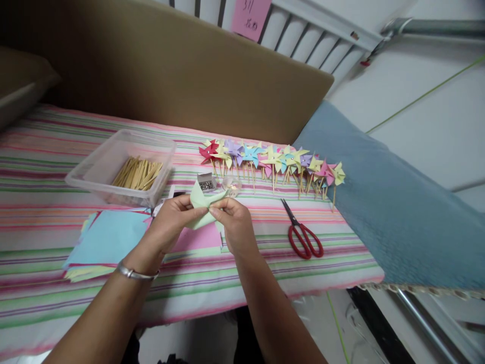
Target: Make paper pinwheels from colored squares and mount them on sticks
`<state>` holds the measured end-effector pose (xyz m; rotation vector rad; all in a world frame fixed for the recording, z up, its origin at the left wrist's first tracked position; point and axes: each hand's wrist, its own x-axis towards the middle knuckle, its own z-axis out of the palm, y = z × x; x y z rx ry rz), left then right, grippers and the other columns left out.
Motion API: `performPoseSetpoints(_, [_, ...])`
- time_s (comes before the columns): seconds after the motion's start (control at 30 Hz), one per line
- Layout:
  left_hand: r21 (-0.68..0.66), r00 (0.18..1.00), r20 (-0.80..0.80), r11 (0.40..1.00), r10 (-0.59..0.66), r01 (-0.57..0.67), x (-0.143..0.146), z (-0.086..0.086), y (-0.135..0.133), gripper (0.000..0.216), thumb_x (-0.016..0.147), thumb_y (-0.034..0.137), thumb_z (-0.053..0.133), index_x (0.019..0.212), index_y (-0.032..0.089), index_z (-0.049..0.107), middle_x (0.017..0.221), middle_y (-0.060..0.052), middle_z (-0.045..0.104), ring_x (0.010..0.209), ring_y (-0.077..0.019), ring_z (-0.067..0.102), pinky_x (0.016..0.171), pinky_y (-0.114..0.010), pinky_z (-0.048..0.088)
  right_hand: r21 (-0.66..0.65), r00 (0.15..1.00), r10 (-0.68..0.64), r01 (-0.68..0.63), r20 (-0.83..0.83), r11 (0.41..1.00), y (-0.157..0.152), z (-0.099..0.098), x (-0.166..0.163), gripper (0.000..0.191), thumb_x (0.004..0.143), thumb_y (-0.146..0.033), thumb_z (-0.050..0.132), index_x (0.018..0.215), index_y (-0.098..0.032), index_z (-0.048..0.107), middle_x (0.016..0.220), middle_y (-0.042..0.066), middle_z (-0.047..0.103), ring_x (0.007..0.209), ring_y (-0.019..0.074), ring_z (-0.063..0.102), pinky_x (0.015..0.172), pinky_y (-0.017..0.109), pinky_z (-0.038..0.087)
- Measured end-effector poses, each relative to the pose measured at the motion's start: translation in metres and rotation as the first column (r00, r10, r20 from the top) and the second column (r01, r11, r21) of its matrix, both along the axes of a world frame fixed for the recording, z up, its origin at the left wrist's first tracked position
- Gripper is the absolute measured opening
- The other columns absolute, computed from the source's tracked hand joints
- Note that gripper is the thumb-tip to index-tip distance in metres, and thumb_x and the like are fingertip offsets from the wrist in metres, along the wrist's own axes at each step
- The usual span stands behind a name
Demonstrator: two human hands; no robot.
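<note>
Between my two hands is a pale green paper [199,197], partly folded, its corners drawn toward the middle. My left hand [175,218] pinches its left side. The fingers of my right hand [235,222] press on the paper near its centre. Under my hands lies a stack of pink sheets [199,239]. A pile of blue and other coloured paper [109,237] rests left of my left hand. Just beyond the paper stand a small open box of metal pins [206,182] and a round clear container [232,186], its contents too small to name.
A clear plastic tub [94,177] holds wooden sticks [138,173] at the left. Red-handled scissors [303,236] lie to the right. Several finished paper pinwheels [273,157] on sticks line the back, before a cardboard panel [170,76]. The striped cloth [341,258] ends at the front edge.
</note>
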<state>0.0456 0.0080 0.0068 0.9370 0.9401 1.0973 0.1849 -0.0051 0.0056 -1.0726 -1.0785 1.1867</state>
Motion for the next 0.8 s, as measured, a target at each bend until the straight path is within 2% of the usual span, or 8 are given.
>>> performPoseSetpoints(0.1, [0.004, 1.000, 0.007, 1.000, -0.023, 0.023, 0.0002, 0.0003, -0.0004, 0.025, 0.059, 0.026, 0.079, 0.081, 0.016, 0.074, 0.070, -0.001, 0.068, 0.059, -0.0103, 0.053, 0.056, -0.023, 0.039, 0.001, 1.000, 0.003, -0.003, -0.007, 1.000, -0.0006, 0.0019, 0.0008, 0.004, 0.065, -0.020, 0.069, 0.067, -0.020, 0.065, 0.067, -0.002, 0.065, 0.067, 0.0148, 0.056, 0.069, 0.029, 0.043])
performPoseSetpoints(0.27, [0.014, 1.000, 0.007, 1.000, 0.004, -0.004, 0.0016, 0.0002, -0.0003, 0.019, 0.057, 0.024, 0.080, 0.070, 0.015, 0.071, 0.060, 0.001, 0.062, 0.052, -0.0086, 0.048, 0.050, -0.022, 0.035, 0.004, 1.000, 0.002, -0.002, 0.029, 1.000, -0.0010, 0.0038, 0.0016, 0.004, 0.067, -0.022, 0.068, 0.066, -0.021, 0.065, 0.064, -0.002, 0.062, 0.065, 0.0144, 0.055, 0.067, 0.029, 0.043])
performPoseSetpoints(0.5, [0.018, 0.999, 0.016, 0.999, 0.028, -0.028, 0.0026, -0.0005, -0.0014, 0.016, 0.056, 0.023, 0.081, 0.063, 0.016, 0.069, 0.053, 0.003, 0.058, 0.050, -0.0081, 0.047, 0.049, -0.022, 0.036, -0.001, 1.000, 0.013, -0.013, 0.011, 1.000, -0.0006, 0.0034, 0.0011, 0.004, 0.066, -0.019, 0.068, 0.065, -0.020, 0.065, 0.063, -0.003, 0.062, 0.064, 0.0136, 0.054, 0.066, 0.028, 0.042])
performPoseSetpoints(0.8, [-0.021, 0.998, 0.018, 0.998, 0.060, -0.060, 0.0031, -0.0010, -0.0016, 0.023, 0.051, 0.025, 0.083, 0.057, 0.014, 0.064, 0.051, 0.004, 0.056, 0.047, -0.0066, 0.046, 0.048, -0.020, 0.034, 0.019, 1.000, 0.014, -0.014, 0.013, 1.000, 0.0020, -0.0009, 0.0015, 0.005, 0.065, -0.019, 0.069, 0.065, -0.019, 0.065, 0.064, -0.003, 0.062, 0.063, 0.0132, 0.053, 0.065, 0.027, 0.041])
